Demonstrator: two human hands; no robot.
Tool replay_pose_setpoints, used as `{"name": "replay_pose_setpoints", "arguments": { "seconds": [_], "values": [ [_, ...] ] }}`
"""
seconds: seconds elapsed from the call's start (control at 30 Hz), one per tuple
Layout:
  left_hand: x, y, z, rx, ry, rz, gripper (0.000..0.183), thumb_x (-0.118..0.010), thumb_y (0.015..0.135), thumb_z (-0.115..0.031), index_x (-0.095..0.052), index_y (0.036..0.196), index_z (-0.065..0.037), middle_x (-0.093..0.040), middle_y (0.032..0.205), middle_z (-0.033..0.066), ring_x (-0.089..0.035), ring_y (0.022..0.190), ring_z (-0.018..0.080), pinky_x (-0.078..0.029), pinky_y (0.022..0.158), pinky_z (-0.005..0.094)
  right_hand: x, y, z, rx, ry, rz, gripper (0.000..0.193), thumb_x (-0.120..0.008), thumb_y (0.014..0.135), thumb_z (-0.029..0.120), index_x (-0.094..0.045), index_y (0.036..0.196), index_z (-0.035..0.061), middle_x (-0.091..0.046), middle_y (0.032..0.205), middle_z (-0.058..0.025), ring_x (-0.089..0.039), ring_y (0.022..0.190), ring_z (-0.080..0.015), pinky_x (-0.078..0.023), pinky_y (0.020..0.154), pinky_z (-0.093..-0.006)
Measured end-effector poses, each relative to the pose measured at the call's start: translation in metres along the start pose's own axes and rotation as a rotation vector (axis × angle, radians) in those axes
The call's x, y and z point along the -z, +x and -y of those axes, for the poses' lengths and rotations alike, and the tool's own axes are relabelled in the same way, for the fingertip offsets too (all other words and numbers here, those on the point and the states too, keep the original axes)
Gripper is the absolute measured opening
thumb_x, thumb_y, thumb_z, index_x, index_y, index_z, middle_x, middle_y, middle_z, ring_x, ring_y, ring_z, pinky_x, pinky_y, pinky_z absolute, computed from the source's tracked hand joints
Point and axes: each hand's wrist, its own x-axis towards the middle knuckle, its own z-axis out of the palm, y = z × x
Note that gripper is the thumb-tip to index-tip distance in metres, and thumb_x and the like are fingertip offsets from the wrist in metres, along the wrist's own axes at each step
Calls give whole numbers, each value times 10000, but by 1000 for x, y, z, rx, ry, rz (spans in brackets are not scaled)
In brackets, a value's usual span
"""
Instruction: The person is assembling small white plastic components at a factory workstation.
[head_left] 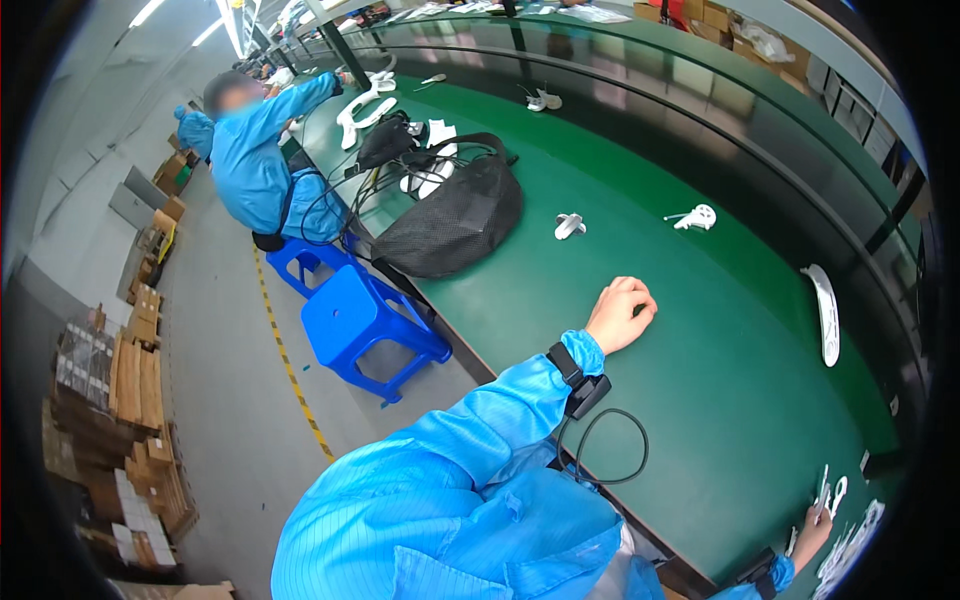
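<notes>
My left hand (622, 315) rests on the green table (700, 400) with its fingers loosely curled in, and nothing shows in them. Beyond it lies a small white plastic piece (570, 226), apart from the fingers. Far down at the lower right, my right hand (812, 535) is closed on a slender white plastic part (823, 492). A white piece with a looped end (839, 491) is right beside that part; whether the hand holds it too, I cannot tell. Next to this hand is a pile of thin white parts (850, 550), cut off by the dark rim.
A black mesh bag (455, 220) with cables lies to the left. White parts dot the far side: a round-headed one (695, 217) and a long curved one (825, 315). Blue stools (350, 315) stand beside the table. Another person in blue (255, 160) works farther along.
</notes>
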Motion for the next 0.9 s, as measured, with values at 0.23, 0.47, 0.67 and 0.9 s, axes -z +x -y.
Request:
{"name": "replay_pose_setpoints", "arguments": {
  "seconds": [0.23, 0.47, 0.67, 0.9],
  "values": [
    [-20, 13, -23, 23, -127, 14, 84, -617, 798, -137, -667, 822, -74, -570, 1007, 91, -492, 1036, 295, -427, 889, 389, -34, 30, -69, 128, -78, -101, 425, -528, 956, 354, -588, 1180, -2, -620, 950, -108, -570, 815, -202, -458, 707, -335],
    [-86, 41, -60, 110, -592, 280, 139, -579, 848, -132, -640, 828, -9, -599, 853, 121, -578, 874, 277, -464, 802, 373, -20, -5, 78, 40, 507, 66, 380, -542, 949, 342, -592, 1186, 49, -572, 865, -30, -529, 764, -124, -418, 632, -272],
    [-95, 39, -62, 13, -618, 491, 173, -596, 850, -171, -653, 900, -16, -665, 850, 105, -640, 750, 254, -495, 665, 356, -79, -46, 270, 34, 809, 532, 317, -538, 905, 104, -412, 1184, 25, -608, 696, -97, -547, 507, -119, -409, 431, -231],
    [-102, 35, -47, -7, -589, 354, 150, -606, 830, -139, -635, 845, 7, -607, 784, 147, -616, 695, 303, -485, 610, 386, -151, 4, 358, 149, 751, 1059, 183, -563, 843, 62, -542, 1004, -22, -635, 677, -113, -625, 511, -167, -446, 362, -232]
  ]
}}
